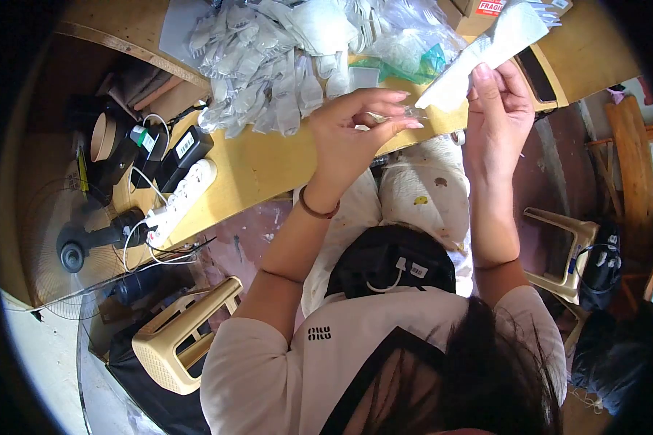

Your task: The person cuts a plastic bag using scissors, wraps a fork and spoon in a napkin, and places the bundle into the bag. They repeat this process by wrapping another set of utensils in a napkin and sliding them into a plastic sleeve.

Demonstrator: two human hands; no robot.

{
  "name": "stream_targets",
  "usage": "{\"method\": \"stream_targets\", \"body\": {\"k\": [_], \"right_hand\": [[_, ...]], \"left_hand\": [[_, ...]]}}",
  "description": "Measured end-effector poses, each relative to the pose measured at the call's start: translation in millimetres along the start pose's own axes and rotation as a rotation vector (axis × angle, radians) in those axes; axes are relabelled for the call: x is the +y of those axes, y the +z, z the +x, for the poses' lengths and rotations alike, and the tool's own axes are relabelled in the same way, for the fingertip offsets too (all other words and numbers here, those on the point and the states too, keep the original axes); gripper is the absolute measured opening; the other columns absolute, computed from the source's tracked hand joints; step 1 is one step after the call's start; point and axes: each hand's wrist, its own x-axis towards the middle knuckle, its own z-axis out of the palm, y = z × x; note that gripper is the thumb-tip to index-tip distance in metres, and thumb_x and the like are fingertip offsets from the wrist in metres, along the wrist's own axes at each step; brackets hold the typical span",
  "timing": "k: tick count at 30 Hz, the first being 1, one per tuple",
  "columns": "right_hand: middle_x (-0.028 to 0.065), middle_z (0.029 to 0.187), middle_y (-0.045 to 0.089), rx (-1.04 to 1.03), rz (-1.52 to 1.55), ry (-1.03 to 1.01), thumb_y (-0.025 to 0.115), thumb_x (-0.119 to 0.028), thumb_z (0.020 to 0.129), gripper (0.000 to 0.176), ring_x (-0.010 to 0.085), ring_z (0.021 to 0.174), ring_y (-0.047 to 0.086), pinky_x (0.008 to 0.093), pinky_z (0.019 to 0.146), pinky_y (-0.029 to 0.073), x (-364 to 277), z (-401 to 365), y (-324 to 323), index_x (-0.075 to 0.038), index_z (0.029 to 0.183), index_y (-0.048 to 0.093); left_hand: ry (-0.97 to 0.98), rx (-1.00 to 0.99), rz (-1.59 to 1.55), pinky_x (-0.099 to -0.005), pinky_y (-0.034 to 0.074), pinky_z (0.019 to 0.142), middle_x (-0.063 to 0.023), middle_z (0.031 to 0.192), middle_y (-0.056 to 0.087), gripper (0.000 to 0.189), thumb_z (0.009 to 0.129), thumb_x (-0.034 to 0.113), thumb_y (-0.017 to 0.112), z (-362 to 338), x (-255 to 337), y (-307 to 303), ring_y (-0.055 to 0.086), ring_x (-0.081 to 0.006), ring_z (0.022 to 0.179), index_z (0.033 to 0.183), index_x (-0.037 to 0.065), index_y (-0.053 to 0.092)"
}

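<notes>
My right hand is closed on a folded white paper napkin, pinched between thumb and fingers. The napkin slants from the upper right down to a point near my left fingertips. My left hand is half curled, thumb below the fingers, with a small piece of clear plastic film at the fingertips. White fork tines show beside the napkin's far end. Left of my hands lies a heap of white plastic cutlery packets in clear wrapping.
Clear bags and a green plastic bag lie behind my hands on the wooden table. A cardboard box stands at the back, near a dark phone. A power strip and fan are left; plastic stools flank me.
</notes>
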Motion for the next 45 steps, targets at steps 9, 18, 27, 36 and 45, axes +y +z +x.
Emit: {"method": "stream_targets", "body": {"k": [9,18,27,36,45], "right_hand": [[0.0093,0.091,0.064,-0.128,-0.162,0.015,0.064,0.002,0.08,0.02,0.0113,0.084,0.061,0.022,0.074,0.048,10.1,0.9,-7.1,0.005,0.098,0.059],[0.0072,0.089,0.064,-0.35,-0.189,0.102,0.063,0.003,0.08,0.016,0.0103,0.083,0.06,0.0212,0.074,0.048,12.4,4.0,-8.8,0.005,0.095,0.06],[0.0038,0.086,0.063,-0.285,-0.282,0.176,0.066,0.0,0.079,0.013,0.0076,0.079,0.058,0.0214,0.072,0.046,29.8,3.7,-17.8,0.003,0.091,0.061],[0.0036,0.096,0.061,-0.349,-0.323,0.162,0.064,-0.001,0.079,0.01,0.0087,0.084,0.055,0.0244,0.077,0.043,50.8,-11.1,-25.3,-0.002,0.088,0.063],[0.0063,0.105,0.057,-0.193,-0.21,0.099,0.063,0.001,0.078,0.03,0.01,0.089,0.055,0.0227,0.077,0.046,9.7,5.2,4.9,0.0,0.108,0.058]], "left_hand": [[-0.125,-0.052,-0.092,-0.0187,0.05,0.06,-0.012,0.08,0.067,0.027,0.07,-0.004,0.071,-0.1,-3.1,-0.8,0.065,-0.0124,0.07,0.096,-0.005,0.063],[-0.362,-0.33,0.053,-0.0167,0.044,0.052,-0.0029,0.073,0.066,0.015,0.076,0.007,0.07,4.7,3.9,-6.8,0.056,-0.0036,0.06,0.087,-0.003,0.066],[-0.352,-0.222,-0.143,-0.0161,0.043,0.054,-0.0022,0.08,0.066,0.018,0.082,0.01,0.065,0.5,-9.4,-4.8,0.056,-0.0038,0.069,0.096,-0.001,0.066],[-0.283,-0.09,-0.058,-0.0165,0.039,0.052,-0.0016,0.076,0.066,0.023,0.08,0.018,0.068,-0.9,-17.4,-2.8,0.052,-0.0013,0.063,0.094,0.0,0.067],[-0.34,-0.14,0.002,-0.0177,0.042,0.056,-0.004,0.077,0.067,0.023,0.078,0.016,0.069,-3.7,-14.0,-4.5,0.054,-0.0036,0.064,0.093,-0.001,0.067]]}}
